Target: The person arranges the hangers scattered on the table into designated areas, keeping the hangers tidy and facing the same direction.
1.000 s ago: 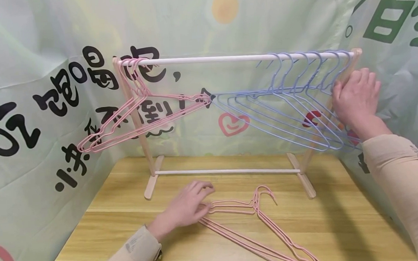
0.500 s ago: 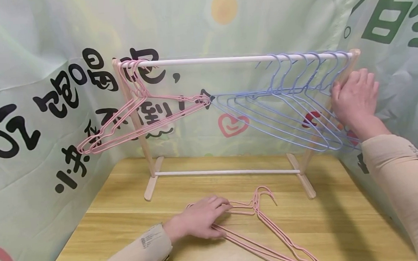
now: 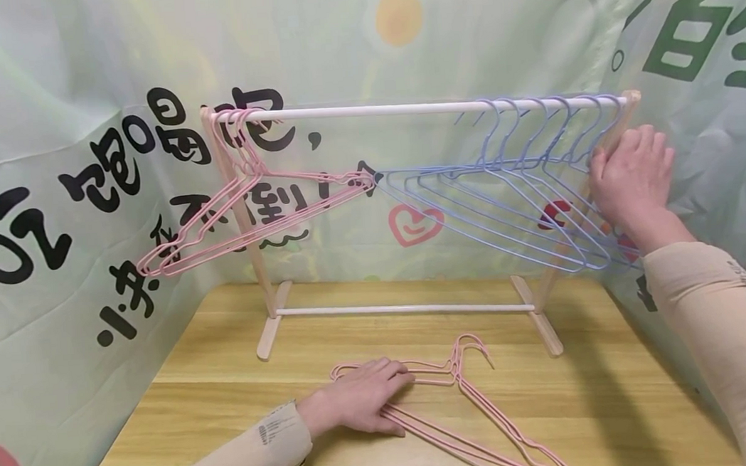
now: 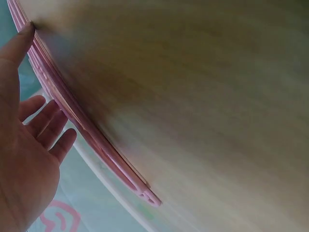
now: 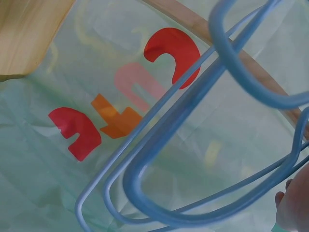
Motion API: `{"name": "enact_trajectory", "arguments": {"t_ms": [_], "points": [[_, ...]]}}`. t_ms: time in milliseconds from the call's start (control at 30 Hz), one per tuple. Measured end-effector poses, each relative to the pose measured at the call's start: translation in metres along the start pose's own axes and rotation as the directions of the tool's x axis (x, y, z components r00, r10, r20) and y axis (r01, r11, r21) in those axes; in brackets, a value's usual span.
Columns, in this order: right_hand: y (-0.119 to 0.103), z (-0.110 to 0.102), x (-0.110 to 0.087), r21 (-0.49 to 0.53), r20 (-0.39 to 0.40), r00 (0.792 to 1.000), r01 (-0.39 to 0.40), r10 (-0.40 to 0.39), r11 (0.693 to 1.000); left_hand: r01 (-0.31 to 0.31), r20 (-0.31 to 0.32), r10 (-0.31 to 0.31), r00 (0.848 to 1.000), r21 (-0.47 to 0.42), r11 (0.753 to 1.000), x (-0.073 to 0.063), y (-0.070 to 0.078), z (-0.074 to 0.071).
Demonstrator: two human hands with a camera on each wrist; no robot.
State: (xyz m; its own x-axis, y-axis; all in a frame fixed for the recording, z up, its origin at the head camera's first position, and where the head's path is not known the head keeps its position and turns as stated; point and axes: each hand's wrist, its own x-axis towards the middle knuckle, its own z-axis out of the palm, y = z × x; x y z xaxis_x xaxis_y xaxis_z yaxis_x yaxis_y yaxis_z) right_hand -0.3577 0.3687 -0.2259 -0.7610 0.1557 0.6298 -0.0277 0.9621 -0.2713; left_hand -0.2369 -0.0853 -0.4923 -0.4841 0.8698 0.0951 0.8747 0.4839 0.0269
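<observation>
My left hand [image 3: 367,397] rests over the left end of several pink wire hangers [image 3: 457,375] stacked flat on the table. In the left wrist view, its thumb and loosely bent fingers lie on either side of the pink hangers [image 4: 104,150], without pinching them. My right hand [image 3: 632,174] holds the right post [image 3: 548,286] of a small clothes rack, thumb across the front; part of its grip is hidden. Several blue hangers [image 3: 459,168] hang from the top rod [image 3: 372,110] beside that hand. In the right wrist view, blue hangers [image 5: 193,99] cross before its fingertips [image 5: 279,197].
Several pink hangers [image 3: 260,172] hang at the rack's left end. A lower white rod [image 3: 403,309] joins the two wooden feet [image 3: 549,333] on the wooden table [image 3: 184,401]. A printed cloth backdrop [image 3: 336,43] encloses the back and sides.
My left hand has moved right and down onto the pink hangers on the table, then stays there. The right hand keeps its place at the post.
</observation>
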Motion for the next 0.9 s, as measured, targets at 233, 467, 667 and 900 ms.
{"name": "enact_trajectory", "arguments": {"t_ms": [233, 467, 667, 900], "points": [[0.0, 0.0019, 0.0, 0.003, -0.001, 1.0, 0.004, -0.004, 1.0, 0.016, 0.01, -0.016, 1.0, -0.021, 1.0, -0.0003, -0.0001, 0.0032], [0.0009, 0.0028, 0.0009, 0.009, -0.026, 1.0, 0.012, -0.012, 1.0, 0.014, 0.007, -0.014, 1.0, -0.011, 1.0, 0.0001, -0.0019, 0.0058], [0.0011, 0.0031, 0.0005, 0.007, -0.024, 1.0, 0.01, -0.01, 1.0, 0.013, -0.013, -0.014, 1.0, -0.02, 1.0, -0.0009, -0.0028, 0.0058], [0.0, 0.002, 0.0007, 0.008, -0.019, 1.0, 0.005, -0.005, 1.0, 0.01, -0.068, -0.012, 0.998, -0.029, 1.0, -0.0036, -0.0012, 0.0032]]}}
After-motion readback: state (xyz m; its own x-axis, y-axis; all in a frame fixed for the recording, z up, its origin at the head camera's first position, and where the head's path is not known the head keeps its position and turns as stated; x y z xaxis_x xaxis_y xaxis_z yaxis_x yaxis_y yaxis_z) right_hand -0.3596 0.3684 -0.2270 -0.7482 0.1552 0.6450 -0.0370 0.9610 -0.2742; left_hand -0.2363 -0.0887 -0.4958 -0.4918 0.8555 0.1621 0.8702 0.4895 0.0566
